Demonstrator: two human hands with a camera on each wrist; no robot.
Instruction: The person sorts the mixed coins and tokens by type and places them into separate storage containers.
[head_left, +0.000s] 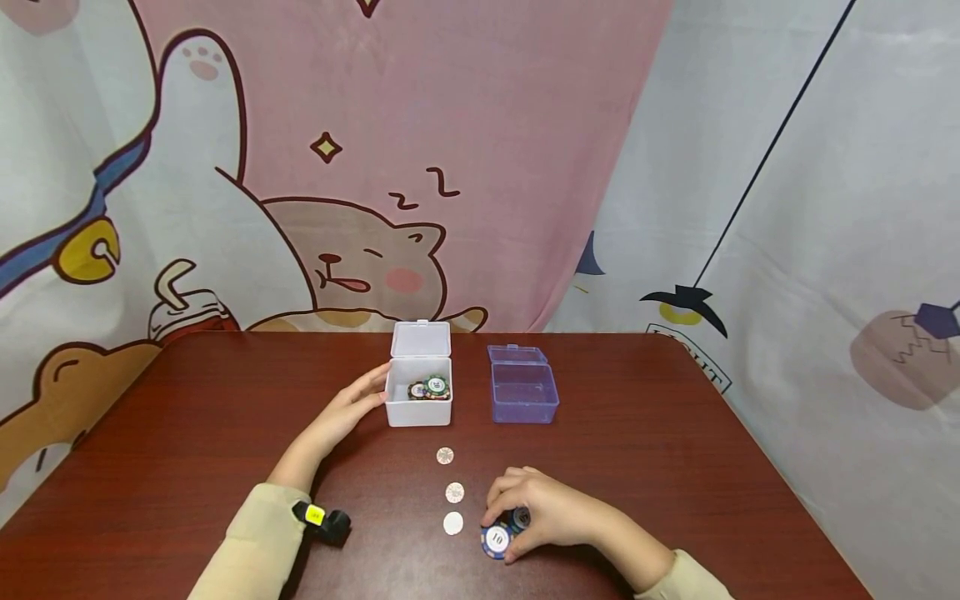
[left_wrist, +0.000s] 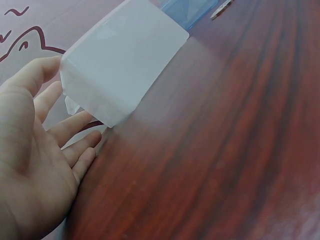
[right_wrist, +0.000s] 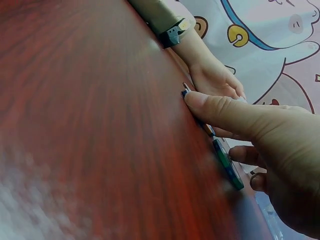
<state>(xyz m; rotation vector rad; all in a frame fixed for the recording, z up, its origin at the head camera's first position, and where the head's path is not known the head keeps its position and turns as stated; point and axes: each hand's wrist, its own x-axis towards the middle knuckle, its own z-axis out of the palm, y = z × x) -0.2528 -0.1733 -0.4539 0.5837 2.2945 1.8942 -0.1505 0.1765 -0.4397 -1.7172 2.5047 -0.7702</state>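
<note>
My right hand [head_left: 553, 507] is low over the table, thumb and fingers at the edges of a blue poker chip [head_left: 496, 542] marked 10, pinching it. Just behind that chip, under the fingers, lies a dark green poker chip [head_left: 521, 519], seen edge-on in the right wrist view as a green chip [right_wrist: 227, 164]. My left hand [head_left: 339, 423] rests its extended fingers against the left side of an open white plastic box [head_left: 420, 414]. Inside the box are several poker chips [head_left: 436, 386], a green-edged one on top. The left wrist view has the box's plain side [left_wrist: 125, 60] beside the fingers.
An open translucent purple box [head_left: 525, 413] stands right of the white one. Three small pale discs, including a plain white disc [head_left: 453, 523], form a column on the brown table [head_left: 675, 467]. A cartoon-printed cloth [head_left: 487, 125] hangs behind the table.
</note>
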